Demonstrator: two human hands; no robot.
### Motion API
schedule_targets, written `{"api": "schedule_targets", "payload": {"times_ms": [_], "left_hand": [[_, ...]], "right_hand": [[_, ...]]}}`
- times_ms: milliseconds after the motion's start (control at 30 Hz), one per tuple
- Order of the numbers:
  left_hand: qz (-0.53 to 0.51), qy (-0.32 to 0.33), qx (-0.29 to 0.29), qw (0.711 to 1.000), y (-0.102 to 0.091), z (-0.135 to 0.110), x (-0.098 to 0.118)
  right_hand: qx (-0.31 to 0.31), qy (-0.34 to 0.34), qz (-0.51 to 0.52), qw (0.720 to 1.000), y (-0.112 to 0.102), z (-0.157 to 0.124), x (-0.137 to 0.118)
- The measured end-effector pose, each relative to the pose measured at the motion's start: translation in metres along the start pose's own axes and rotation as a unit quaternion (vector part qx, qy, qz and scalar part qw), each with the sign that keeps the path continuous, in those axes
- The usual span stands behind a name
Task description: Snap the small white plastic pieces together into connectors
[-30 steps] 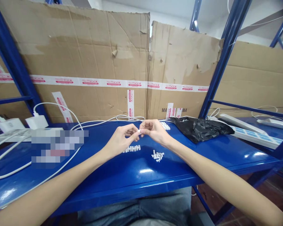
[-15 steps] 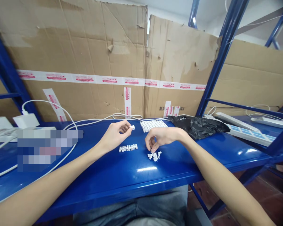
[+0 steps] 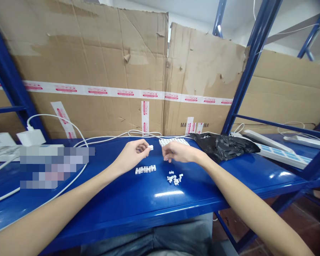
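My left hand (image 3: 135,152) pinches a small white plastic connector (image 3: 150,147) between thumb and fingertips, raised above the blue shelf. To its right, my right hand (image 3: 175,152) is closed in a pinch pointing down and left; only a pale speck of a tiny white piece shows at its fingertips. Below the left hand lies a short row of white connectors (image 3: 145,169), side by side. A loose pile of small white plastic pieces (image 3: 175,179) sits below the right hand. Behind that hand, partly covered by it, is a larger block of lined-up white connectors (image 3: 185,141).
A crumpled black plastic bag (image 3: 225,146) lies at the right, beside white power strips (image 3: 282,154). White cables (image 3: 109,138) run along the back and left. A white charger (image 3: 31,137) stands at left. Cardboard (image 3: 109,64) walls the back of the blue shelf (image 3: 117,202).
My right hand has lifted from the loose pile and moved up, closer to my left hand. The left hand keeps its connector, almost still. One small piece now lies slightly apart above the pile.
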State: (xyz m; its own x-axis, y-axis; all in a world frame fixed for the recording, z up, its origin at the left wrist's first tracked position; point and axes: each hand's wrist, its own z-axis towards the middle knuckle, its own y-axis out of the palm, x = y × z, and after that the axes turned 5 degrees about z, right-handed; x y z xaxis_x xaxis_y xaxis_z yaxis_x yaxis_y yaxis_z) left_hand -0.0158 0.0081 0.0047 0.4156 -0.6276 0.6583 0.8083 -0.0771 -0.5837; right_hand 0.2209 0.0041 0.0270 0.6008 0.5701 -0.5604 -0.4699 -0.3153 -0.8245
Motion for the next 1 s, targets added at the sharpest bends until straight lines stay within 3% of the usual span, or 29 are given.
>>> {"api": "schedule_targets", "payload": {"times_ms": [200, 300, 600, 1000], "left_hand": [[-0.1, -0.034, 0.015, 0.994, 0.003, 0.001, 0.001], [-0.139, -0.061, 0.022, 0.988, 0.002, 0.001, 0.0], [-0.23, -0.094, 0.01, 0.968, 0.002, -0.003, 0.006], [-0.216, -0.081, 0.008, 0.973, 0.003, -0.003, 0.006]], "right_hand": [[0.176, -0.06, 0.132, 0.974, 0.002, 0.002, -0.013], [0.219, -0.076, 0.18, 0.956, 0.009, 0.006, -0.016], [0.247, -0.111, 0.313, 0.91, 0.03, 0.018, -0.021], [0.231, -0.122, 0.292, 0.92, 0.029, 0.017, -0.02]]}}
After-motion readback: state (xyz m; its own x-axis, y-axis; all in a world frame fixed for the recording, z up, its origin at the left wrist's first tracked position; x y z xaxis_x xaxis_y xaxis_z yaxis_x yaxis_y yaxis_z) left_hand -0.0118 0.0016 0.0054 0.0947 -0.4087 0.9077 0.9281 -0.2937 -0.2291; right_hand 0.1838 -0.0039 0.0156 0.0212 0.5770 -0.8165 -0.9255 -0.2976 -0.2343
